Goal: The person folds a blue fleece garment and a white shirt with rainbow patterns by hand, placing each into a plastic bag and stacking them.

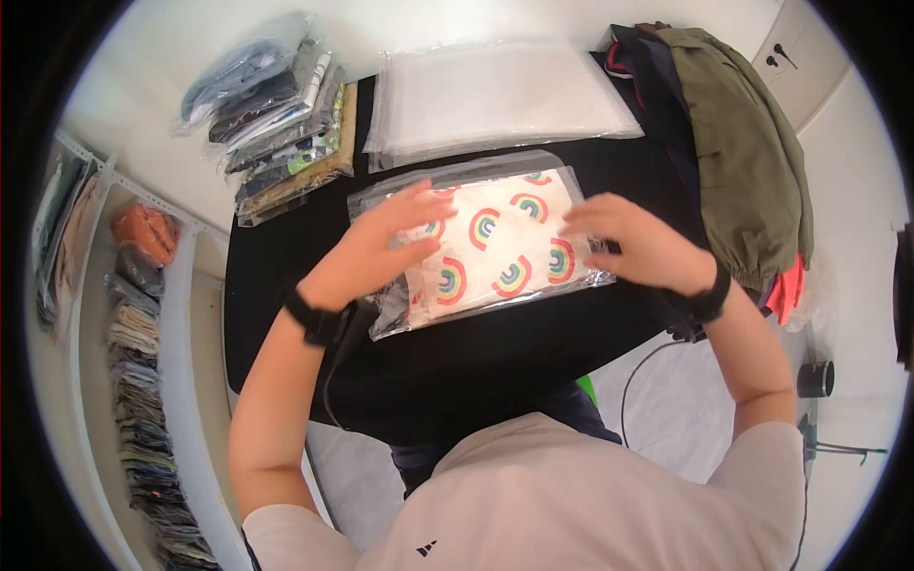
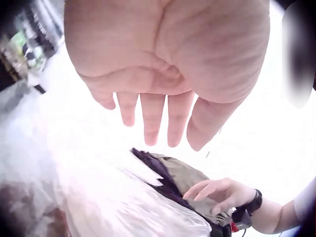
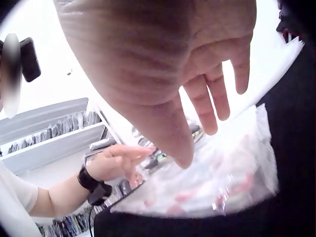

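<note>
A folded white cloth with rainbow prints lies inside a clear plastic bag on the black table. Over the bag's left side is my left hand, its fingers extended and apart. My right hand reaches across the right edge, with fingertips overlapping the print in the head view. Neither hand grips anything. In the left wrist view the left palm faces the camera with loosely straight fingers. The right wrist view shows the right palm above the shiny bag.
Flat clear bags are stacked at the table's back. Bagged folded garments pile up at the back left. An olive garment and dark clothes drape over the right side. Shelves of folded clothes stand at left.
</note>
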### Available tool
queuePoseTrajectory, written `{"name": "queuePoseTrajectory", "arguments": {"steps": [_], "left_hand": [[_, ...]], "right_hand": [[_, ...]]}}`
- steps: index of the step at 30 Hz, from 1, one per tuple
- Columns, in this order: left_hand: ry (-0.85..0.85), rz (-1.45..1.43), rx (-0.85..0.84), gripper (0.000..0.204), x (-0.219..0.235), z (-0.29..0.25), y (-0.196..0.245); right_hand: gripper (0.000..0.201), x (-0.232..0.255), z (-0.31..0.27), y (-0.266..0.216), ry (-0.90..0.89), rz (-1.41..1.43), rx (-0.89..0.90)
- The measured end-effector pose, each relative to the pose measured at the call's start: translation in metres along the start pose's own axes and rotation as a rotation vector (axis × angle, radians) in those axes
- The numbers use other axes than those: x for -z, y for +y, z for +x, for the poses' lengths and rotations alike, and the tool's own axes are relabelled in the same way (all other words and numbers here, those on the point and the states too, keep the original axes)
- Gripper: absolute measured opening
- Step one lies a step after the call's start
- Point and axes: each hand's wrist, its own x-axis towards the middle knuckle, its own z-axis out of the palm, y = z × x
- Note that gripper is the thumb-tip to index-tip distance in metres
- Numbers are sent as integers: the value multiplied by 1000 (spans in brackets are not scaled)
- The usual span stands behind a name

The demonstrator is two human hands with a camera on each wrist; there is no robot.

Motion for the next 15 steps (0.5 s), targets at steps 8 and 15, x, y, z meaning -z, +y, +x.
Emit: {"name": "queuePoseTrajectory", "arguments": {"steps": [8, 15], "left_hand": [[61, 596, 135, 42, -50, -62, 47], [196, 590, 144, 23, -44, -62, 39]], "right_hand": [[47, -41, -46, -2, 100, -90, -110], [50, -38, -43, -2, 162, -37, -94]]}}
